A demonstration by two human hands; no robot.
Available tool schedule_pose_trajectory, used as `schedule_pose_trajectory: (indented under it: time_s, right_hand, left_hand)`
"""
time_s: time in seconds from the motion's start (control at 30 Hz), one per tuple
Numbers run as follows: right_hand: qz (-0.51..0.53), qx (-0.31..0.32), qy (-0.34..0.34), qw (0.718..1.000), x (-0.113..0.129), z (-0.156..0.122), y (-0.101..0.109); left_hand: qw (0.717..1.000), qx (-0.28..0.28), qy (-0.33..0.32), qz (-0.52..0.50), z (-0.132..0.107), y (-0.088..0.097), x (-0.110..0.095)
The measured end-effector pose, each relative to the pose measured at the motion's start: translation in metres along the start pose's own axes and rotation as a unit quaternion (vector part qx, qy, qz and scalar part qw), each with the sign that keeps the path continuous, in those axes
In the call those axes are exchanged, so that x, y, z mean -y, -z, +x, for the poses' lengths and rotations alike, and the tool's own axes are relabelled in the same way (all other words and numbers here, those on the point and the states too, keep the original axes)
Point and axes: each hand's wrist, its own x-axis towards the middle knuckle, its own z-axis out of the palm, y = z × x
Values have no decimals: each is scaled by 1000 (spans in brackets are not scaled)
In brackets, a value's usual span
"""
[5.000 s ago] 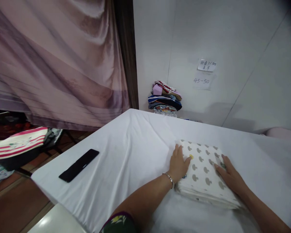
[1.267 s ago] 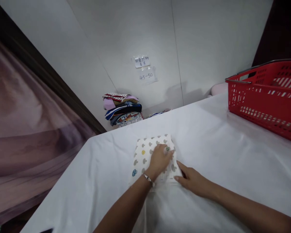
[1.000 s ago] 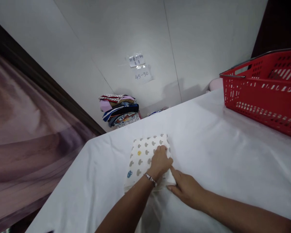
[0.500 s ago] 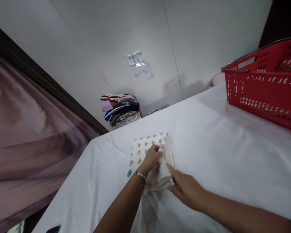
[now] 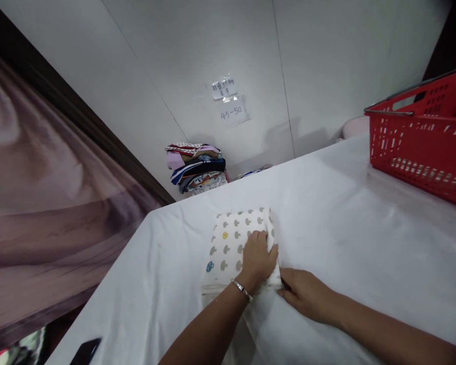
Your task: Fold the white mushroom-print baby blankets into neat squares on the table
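Observation:
A folded white cloth (image 5: pixel 231 243) printed with grey shapes lies on the white-covered table (image 5: pixel 345 228). My left hand (image 5: pixel 258 258), with a bracelet at the wrist, rests palm down on the cloth's right part, fingers flat and thumb along its right edge. My right hand (image 5: pixel 307 296) lies low on the table at the cloth's near right corner. Its fingers stretch toward that corner and touch it, and the fingertips are partly hidden there.
A red plastic basket (image 5: pixel 421 147) stands at the table's far right. A pile of folded clothes (image 5: pixel 197 167) sits against the wall under two paper notes (image 5: pixel 228 99). A dark phone (image 5: pixel 84 351) lies at the near left edge. A mauve curtain (image 5: pixel 41 203) hangs at the left.
Half a second ago my left hand was lifting the cloth's right layers. They are now laid down flat, with the hand pressing on top. The right hand stayed at the corner.

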Motion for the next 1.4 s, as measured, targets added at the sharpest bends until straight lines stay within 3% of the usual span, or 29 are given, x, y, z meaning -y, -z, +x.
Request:
schedule_pose_trajectory:
  time_s: [0.2, 0.27, 0.33, 0.47, 0.57, 0.63, 0.77, 0.93, 1.17, 1.4]
  right_hand:
    - [37, 26, 33, 998, 0, -1, 28]
    - [71, 16, 14, 997, -7, 0, 33]
    - [115, -9, -37, 993, -18, 2, 33]
    - [229, -58, -117, 965, -37, 10, 26]
    - [281, -73, -143, 946, -39, 23, 30]
    - [304, -88, -158, 936, -35, 37, 39]
    - [319, -128, -178, 922, -27, 73, 53]
    - [305, -157, -183, 921, -26, 105, 50]
    - [288, -193, -193, 918, -36, 119, 37]
    - [299, -227, -180, 909, -44, 120, 30]
  left_hand:
    - [996, 19, 35, -74, 3, 6, 0]
    - [990, 30, 58, -125, 8, 14, 8]
    - [986, 7, 85, -142, 15, 24, 27]
    - [985, -85, 146, -20, 30, 45, 89]
    - [963, -80, 254, 32, 38, 52, 130]
    - [953, -55, 296, 19, 43, 52, 145]
    - [949, -46, 312, -3, 56, 45, 148]
    - [942, -27, 334, -21, 64, 40, 149]
    - [934, -20, 356, -25, 62, 37, 163]
    - [950, -29, 310, -33, 65, 34, 171]
